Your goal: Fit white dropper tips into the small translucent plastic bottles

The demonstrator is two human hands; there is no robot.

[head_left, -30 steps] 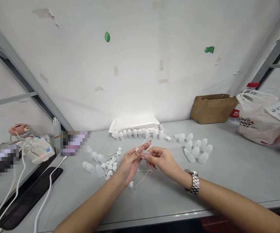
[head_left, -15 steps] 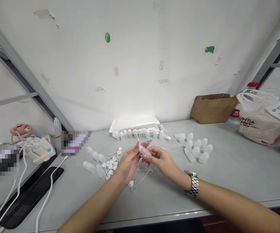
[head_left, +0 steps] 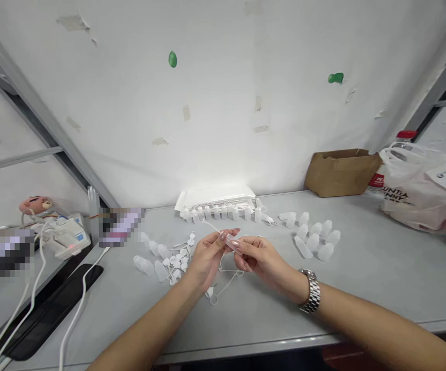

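Background: a white wall (head_left: 215, 77) with tape scraps, behind a grey counter (head_left: 269, 324).
Small translucent bottle: between both hands, above the counter, long axis slanting from upper left to lower right; a thin white strip (head_left: 210, 225) sticks out past its upper-left end.
Left hand (head_left: 203, 260): nearer the upper-left end, thumb and fingers closed in a pinch on it.
Right hand (head_left: 263, 257): at the lower-right end, thumb and fingertips closed around it, a metal watch (head_left: 311, 291) on the wrist.
Beneath the hands: a looped white cord (head_left: 228, 282).
Beside the left hand: white caps (head_left: 176, 263), more bottles (head_left: 160, 270).
Farther right: loose bottles (head_left: 312, 241).
Beyond the hands: a row of capped bottles (head_left: 236, 212).
Far right: cardboard box (head_left: 339, 178), plastic bag (head_left: 412, 193).
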